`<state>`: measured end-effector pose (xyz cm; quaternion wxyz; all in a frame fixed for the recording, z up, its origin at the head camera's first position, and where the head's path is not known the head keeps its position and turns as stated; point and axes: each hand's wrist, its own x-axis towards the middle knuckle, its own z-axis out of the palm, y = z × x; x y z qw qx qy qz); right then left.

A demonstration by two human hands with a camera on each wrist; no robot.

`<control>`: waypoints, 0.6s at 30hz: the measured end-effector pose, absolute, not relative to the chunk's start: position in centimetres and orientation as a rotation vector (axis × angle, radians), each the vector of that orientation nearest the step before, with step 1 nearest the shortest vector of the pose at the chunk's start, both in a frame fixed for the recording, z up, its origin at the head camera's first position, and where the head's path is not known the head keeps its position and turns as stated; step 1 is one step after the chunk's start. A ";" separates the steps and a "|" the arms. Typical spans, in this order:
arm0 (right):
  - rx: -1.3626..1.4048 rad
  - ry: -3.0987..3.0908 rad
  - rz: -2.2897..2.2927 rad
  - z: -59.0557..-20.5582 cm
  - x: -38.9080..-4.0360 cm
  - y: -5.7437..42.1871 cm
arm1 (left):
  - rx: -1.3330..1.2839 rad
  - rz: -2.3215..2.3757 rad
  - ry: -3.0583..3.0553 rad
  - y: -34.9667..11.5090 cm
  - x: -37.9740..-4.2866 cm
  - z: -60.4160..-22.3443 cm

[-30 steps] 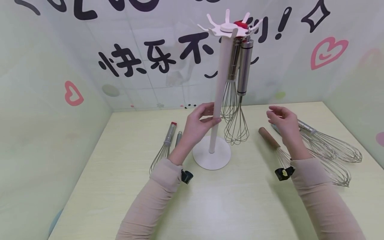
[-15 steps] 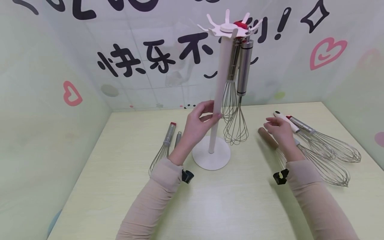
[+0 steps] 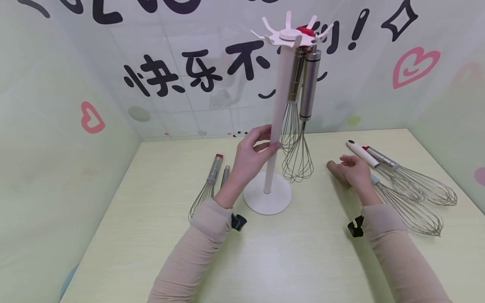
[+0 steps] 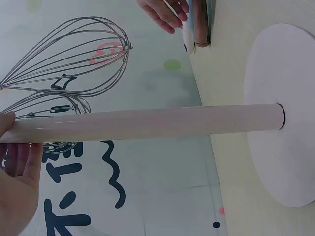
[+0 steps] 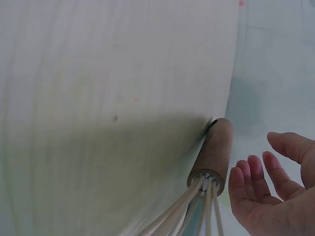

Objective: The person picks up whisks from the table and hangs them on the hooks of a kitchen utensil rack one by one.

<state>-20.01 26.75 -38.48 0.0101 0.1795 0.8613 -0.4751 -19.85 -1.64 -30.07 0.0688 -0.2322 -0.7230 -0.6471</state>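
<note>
My left hand [image 3: 249, 155] holds the white pole [image 3: 279, 105] of an upright hook stand partway up, thumb in front and fingers behind. From its hooked top hang two whisks: a steel-handled whisk [image 3: 310, 88] in front and another whisk [image 3: 296, 82] with a red end behind. On the right, my right hand [image 3: 357, 171] hovers over a whisk with a brown wooden handle [image 3: 338, 173] lying on the table. In the right wrist view the fingers [image 5: 256, 172] are spread and relaxed beside that wooden handle [image 5: 213, 152], with nothing held.
Beyond the right hand lie a white-handled whisk [image 3: 361, 153], a metal whisk with a red end [image 3: 382, 159] and a whisk with a light blue handle [image 3: 375, 179]. Left of the round base [image 3: 267, 206] lie a red-tipped whisk [image 3: 214, 170] and a thin grey handle [image 3: 225, 174].
My right hand has come down toward the wooden-handled whisk, uncovering the white and red-ended handles behind it. The left hand stays on the pole.
</note>
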 end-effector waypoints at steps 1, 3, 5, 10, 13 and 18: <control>0.579 2.676 -1.479 -38.7 -20.0 26.8 | -0.696 -1.947 -2.180 -1.6 -19.8 -30.1; 0.581 2.667 -1.456 -39.0 -20.0 27.0 | -0.685 -1.942 -2.193 -1.6 -19.8 -30.0; 0.551 2.677 -1.425 -39.2 -19.9 27.2 | -0.678 -1.941 -2.201 -1.6 -19.7 -30.0; 0.445 2.727 -1.361 -39.6 -19.5 27.8 | -0.672 -1.940 -2.198 -1.5 -19.6 -29.9; 0.423 2.732 -1.327 -39.7 -19.4 28.0 | -0.672 -1.934 -2.193 -1.5 -19.6 -29.9; 0.389 2.717 -1.301 -39.8 -19.4 28.2 | -0.671 -1.931 -2.192 -1.5 -19.7 -30.0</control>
